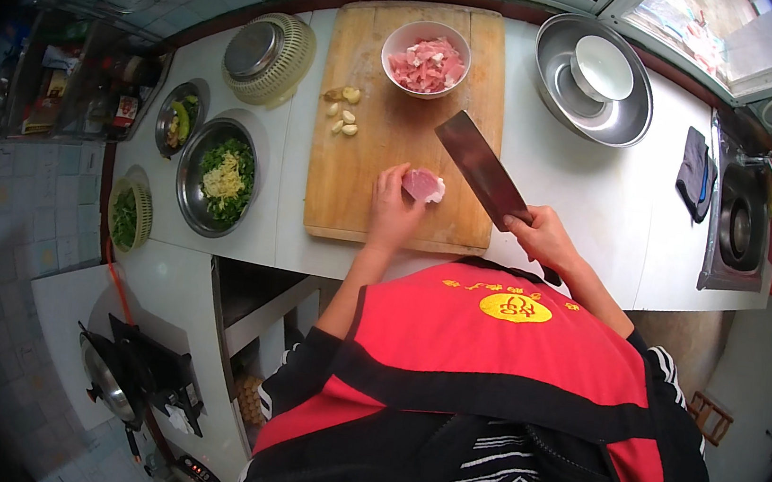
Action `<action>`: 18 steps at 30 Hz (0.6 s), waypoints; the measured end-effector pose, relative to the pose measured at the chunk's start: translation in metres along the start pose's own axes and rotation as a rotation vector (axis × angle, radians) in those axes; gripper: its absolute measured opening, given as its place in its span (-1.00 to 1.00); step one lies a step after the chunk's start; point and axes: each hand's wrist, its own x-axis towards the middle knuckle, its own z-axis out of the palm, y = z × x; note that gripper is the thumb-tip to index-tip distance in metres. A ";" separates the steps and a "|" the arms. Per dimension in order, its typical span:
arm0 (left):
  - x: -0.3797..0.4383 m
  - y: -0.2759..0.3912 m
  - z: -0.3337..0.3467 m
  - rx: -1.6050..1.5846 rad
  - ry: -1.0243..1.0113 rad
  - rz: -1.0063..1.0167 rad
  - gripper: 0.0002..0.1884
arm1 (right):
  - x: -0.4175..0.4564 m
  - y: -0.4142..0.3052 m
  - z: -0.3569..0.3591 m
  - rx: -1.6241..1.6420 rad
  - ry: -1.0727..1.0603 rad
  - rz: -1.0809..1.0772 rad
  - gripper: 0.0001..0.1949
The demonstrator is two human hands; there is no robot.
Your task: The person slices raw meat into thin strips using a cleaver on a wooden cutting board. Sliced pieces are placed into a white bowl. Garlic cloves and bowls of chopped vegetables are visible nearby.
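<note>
On the wooden cutting board [405, 136] lies a piece of raw meat [424, 185], pink with a white fatty edge. My left hand [394, 203] holds it from the left, fingers curled against its side. My right hand [543, 237] grips the handle of a cleaver [483, 170]. Its broad blade slants up and left above the board's right side, apart from the meat. Beyond the meat, a white bowl [386, 62] holds cut raw meat [429, 64]. Several peeled garlic cloves [348, 117] and a piece that looks like ginger [333, 94] sit at the board's left.
Left of the board stand a steel bowl [181, 193] of chopped greens, a smaller dish [163, 126], a basket of leaves [145, 213] and an upturned colander [300, 53]. A steel basin [546, 88] holding a white bowl [602, 69] is back right. A cloth [694, 172] lies beside the sink [711, 271].
</note>
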 end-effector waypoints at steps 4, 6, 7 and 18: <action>0.000 0.018 0.005 0.221 -0.007 0.046 -0.34 | -0.001 -0.002 0.000 -0.032 -0.013 0.014 -0.73; 0.001 0.014 0.008 0.280 -0.025 0.068 -0.34 | -0.001 -0.003 -0.001 -0.035 -0.011 0.020 -0.73; 0.002 0.012 0.010 0.307 -0.034 0.080 -0.34 | -0.001 -0.003 -0.001 -0.036 -0.011 0.021 -0.74; -0.011 0.015 -0.009 0.006 0.062 0.117 -0.53 | 0.008 -0.001 0.007 -0.372 0.104 -0.152 -0.77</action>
